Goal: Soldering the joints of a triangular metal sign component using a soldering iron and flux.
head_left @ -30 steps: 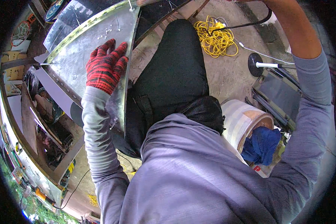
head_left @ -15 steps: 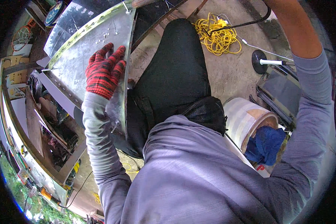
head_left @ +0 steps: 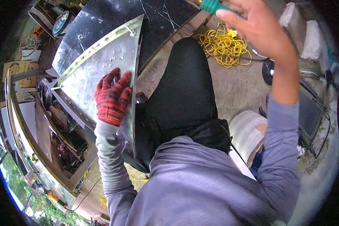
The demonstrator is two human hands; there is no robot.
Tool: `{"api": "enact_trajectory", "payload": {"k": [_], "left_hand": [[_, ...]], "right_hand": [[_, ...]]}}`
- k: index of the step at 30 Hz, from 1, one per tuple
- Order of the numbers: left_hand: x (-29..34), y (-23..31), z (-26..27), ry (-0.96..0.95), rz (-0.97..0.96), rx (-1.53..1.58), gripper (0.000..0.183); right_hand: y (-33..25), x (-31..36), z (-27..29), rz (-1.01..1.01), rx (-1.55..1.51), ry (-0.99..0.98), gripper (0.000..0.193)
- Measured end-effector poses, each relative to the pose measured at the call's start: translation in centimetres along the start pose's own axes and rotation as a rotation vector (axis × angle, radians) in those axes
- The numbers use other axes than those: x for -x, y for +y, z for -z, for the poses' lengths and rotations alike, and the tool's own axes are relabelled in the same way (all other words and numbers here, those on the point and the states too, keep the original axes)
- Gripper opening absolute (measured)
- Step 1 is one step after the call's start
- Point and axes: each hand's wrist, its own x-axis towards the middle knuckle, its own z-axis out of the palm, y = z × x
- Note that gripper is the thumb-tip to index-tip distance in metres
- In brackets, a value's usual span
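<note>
My left hand (head_left: pixel 113 97) wears a red and black knit glove and lies with its fingers apart on a grey, three-sided sheet-metal panel (head_left: pixel 83 81). A greenish-yellow strip with holes runs along the panel's curved far edge, and pins stick up at its corners. Small whitish pieces (head_left: pixel 111 60) lie on the metal just beyond my fingertips. At the top, my bare right hand (head_left: pixel 248 26) is closed round a green-handled tool (head_left: pixel 214 6). The tool's working end is cut off by the upper edge, so its kind cannot be told.
A dark, scratched sheet (head_left: pixel 158 22) lies beyond the panel. On the floor ahead is a tangled yellow cord (head_left: pixel 226 47). A whitish bucket (head_left: pixel 245 130) stands by my right side, and a cluttered wooden-edged frame (head_left: pixel 45 150) is to the left.
My right hand has come into view from beyond the top edge, holding the green handle. My left hand stays on the panel, while the whole view has shifted slightly.
</note>
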Motion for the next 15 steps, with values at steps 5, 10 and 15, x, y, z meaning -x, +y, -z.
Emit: {"api": "enact_trajectory", "payload": {"k": [5, 10, 15], "left_hand": [[-0.4, -0.1, -0.3, 0.078, -0.024, 0.052, 0.052], [-1.5, 1.2, 1.0, 0.063, 0.024, 0.093, 0.037], [-2.6, 0.7, 0.9, 0.207, 0.075, 0.149, 0.031]], "right_hand": [[0.9, 3.7, -4.2, -0.741, 0.067, 0.374, 0.044], [4.4, 5.2, -9.0, -0.753, -0.220, 0.630, 0.045], [6.9, 5.4, -10.4, -0.760, -0.151, 0.622, 0.045]]}}
